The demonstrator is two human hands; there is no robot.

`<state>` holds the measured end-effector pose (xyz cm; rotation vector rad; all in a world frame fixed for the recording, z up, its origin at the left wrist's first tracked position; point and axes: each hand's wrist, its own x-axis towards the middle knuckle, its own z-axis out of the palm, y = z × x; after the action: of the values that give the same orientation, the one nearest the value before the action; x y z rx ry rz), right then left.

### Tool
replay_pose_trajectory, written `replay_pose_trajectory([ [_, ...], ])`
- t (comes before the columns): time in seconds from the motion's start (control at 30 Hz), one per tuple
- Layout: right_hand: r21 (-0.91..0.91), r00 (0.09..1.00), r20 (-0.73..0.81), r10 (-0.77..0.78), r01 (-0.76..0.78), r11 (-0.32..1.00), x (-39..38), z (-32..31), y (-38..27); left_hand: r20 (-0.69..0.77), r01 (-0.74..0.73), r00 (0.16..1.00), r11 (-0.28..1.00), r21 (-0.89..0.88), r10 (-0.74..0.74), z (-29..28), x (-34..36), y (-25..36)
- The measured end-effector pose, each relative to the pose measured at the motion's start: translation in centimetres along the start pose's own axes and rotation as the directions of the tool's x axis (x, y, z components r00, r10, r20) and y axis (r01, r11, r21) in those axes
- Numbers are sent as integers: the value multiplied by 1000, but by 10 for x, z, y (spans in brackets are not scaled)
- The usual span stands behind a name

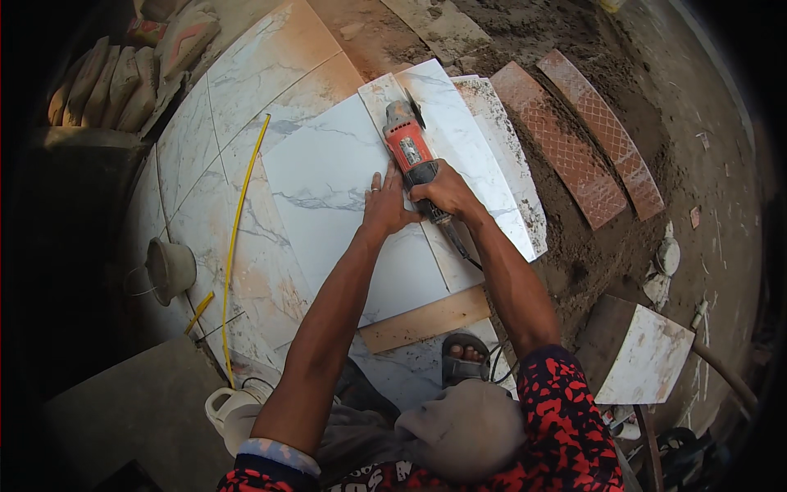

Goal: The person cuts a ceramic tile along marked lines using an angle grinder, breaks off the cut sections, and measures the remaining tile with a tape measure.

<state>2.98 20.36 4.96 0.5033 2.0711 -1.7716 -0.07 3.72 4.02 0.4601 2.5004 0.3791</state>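
My right hand (437, 187) grips the body of a red and black angle grinder (407, 143), its dark disc at the upper end over the long seam between white tile pieces. My left hand (387, 199) lies with fingers apart on the large white marbled tile (316, 205), just left of the grinder, fingertips near its body. A narrow strip (449, 266) runs under the grinder beside another white tile (484, 180). A light wooden board (422, 320) lies beneath the near edge of the tile. The grinder's cord trails down past my right wrist.
Laid tiles (205, 180) carry a yellow tape (246, 189) and, at left, a bucket (170, 271). Sacks (106, 86) are stacked behind. Red patterned tiles (553, 143) lie on rough soil at right, above a white-faced offcut (643, 357). My sandaled foot (466, 357) is below the board.
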Motion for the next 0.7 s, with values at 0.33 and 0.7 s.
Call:
replay_pose_trajectory([
  [0.33,-37,1000,16,11,-10,999,-9,1,2,-19,-3,1000,1000,0,3,2,0,-5],
  [0.7,-18,1000,17,23,-23,1000,-28,-5,-7,-34,-22,999,999,27,22,4,1,-4],
])
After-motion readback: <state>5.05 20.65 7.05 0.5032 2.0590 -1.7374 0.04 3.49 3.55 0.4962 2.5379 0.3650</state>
